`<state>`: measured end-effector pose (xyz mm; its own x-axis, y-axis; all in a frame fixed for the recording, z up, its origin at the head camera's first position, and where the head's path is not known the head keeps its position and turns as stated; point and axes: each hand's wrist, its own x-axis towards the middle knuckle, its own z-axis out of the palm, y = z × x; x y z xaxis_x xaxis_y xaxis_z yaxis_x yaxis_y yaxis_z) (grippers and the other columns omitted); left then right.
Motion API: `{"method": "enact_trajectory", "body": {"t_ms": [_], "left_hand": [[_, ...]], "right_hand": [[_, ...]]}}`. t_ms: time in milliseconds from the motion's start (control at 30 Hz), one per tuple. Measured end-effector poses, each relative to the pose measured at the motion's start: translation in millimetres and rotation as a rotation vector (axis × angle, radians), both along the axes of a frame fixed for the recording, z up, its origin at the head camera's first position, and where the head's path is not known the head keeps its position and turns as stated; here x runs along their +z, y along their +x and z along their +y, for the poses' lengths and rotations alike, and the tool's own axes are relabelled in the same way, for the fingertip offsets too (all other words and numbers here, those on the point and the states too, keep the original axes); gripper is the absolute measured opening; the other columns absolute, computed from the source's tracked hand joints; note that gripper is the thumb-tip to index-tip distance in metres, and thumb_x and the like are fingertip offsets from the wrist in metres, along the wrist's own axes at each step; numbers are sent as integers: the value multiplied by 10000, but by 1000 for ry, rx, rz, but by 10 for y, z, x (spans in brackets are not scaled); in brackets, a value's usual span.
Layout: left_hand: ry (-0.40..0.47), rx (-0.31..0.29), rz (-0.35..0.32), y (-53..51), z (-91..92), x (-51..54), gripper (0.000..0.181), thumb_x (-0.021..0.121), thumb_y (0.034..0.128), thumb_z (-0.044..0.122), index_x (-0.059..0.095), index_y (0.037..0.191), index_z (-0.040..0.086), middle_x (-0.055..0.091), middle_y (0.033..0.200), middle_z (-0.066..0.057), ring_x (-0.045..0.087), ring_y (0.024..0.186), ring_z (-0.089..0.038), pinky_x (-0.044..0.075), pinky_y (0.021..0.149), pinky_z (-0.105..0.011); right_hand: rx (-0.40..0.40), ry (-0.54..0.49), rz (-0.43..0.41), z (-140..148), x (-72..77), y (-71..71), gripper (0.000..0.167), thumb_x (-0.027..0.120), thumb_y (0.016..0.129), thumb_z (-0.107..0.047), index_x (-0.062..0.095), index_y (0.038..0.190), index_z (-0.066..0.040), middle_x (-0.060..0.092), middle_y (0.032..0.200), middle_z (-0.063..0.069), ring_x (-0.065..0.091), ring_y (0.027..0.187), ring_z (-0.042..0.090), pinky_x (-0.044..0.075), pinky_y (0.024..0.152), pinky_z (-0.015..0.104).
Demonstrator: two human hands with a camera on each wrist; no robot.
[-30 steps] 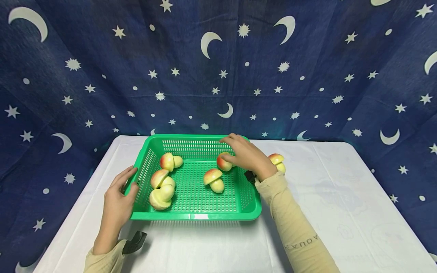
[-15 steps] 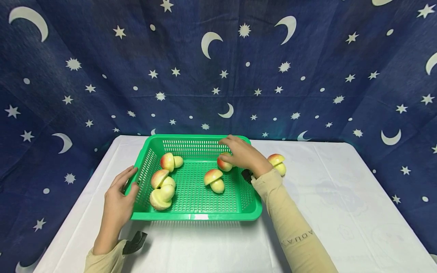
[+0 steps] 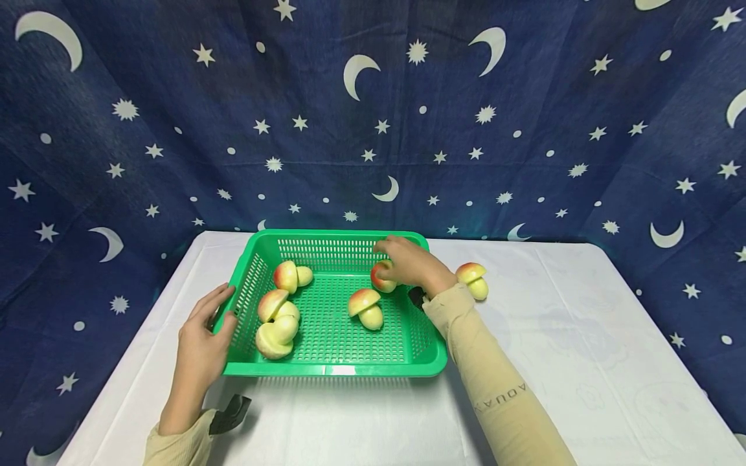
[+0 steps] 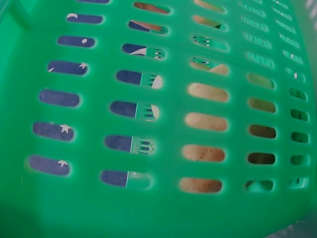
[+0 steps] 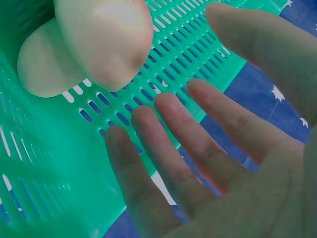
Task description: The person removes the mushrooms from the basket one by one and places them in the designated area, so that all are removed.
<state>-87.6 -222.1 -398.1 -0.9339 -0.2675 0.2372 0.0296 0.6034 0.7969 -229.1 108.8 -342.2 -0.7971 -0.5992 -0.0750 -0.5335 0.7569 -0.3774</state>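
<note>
A green plastic basket [image 3: 335,369] stands on the white-covered table, holding several toy mushrooms with red-yellow caps and pale stems. My left hand [image 3: 201,340] rests at its left rim, fingers fairly straight and thumb apart. In the left wrist view the slotted basket wall [image 4: 163,213] fills the picture; no hand shows there. Over the basket's back right, my right hand [image 3: 412,262] reaches above a mushroom [image 3: 381,277], partly hiding it. The right wrist view shows that hand's fingers [image 5: 171,144] spread and apart from the mushroom [image 5: 109,44].
Another mushroom [image 3: 364,308] lies right of the basket's middle. Three more, including a mushroom [image 3: 285,276] at the back, lie along the left side. Outside the basket, a mushroom [image 3: 473,280] sits on the table at right. A dark blue star-patterned cloth [image 3: 326,136] hangs behind.
My right hand has sunk slightly toward the back-right mushroom, and its forearm has shifted left. The left hand, basket and mushrooms stay in place.
</note>
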Motion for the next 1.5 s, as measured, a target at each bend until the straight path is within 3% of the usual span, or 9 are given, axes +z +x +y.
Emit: {"method": "enact_trajectory", "body": {"t_ms": [500, 833, 1100, 1500], "left_hand": [[4, 5, 10, -2, 0, 1, 433, 504, 968, 52, 585, 1391, 90, 513, 1471, -45, 455, 1377, -271, 298, 958, 11], [2, 5, 10, -6, -1, -7, 432, 508, 970, 62, 583, 1394, 98, 513, 1471, -40, 456, 1377, -264, 300, 948, 12], [0, 7, 9, -6, 0, -10, 431, 510, 970, 64, 585, 1393, 101, 513, 1472, -34, 456, 1376, -262, 297, 936, 16], [-2, 12, 8, -3, 7, 3, 431, 507, 969, 60, 587, 1391, 97, 516, 1470, -38, 460, 1373, -272, 295, 937, 20]], "right_hand": [[-16, 73, -72, -39, -99, -77, 499, 699, 850, -100, 593, 1316, 42, 589, 1327, 205, 533, 1237, 338, 443, 1056, 420], [-24, 95, -138, -56, -135, -91, 421, 757, 756, 7, 692, 1169, -46, 646, 1185, 128, 567, 1063, 257, 491, 958, 370], [-45, 138, -184, -68, -159, -108, 428, 770, 786, -16, 688, 1195, -112, 655, 1223, 91, 569, 1063, 246, 494, 944, 382], [-16, 137, -196, -60, -175, -128, 466, 750, 825, -82, 651, 1281, -84, 660, 1223, 104, 579, 1056, 251, 498, 933, 371]]}}
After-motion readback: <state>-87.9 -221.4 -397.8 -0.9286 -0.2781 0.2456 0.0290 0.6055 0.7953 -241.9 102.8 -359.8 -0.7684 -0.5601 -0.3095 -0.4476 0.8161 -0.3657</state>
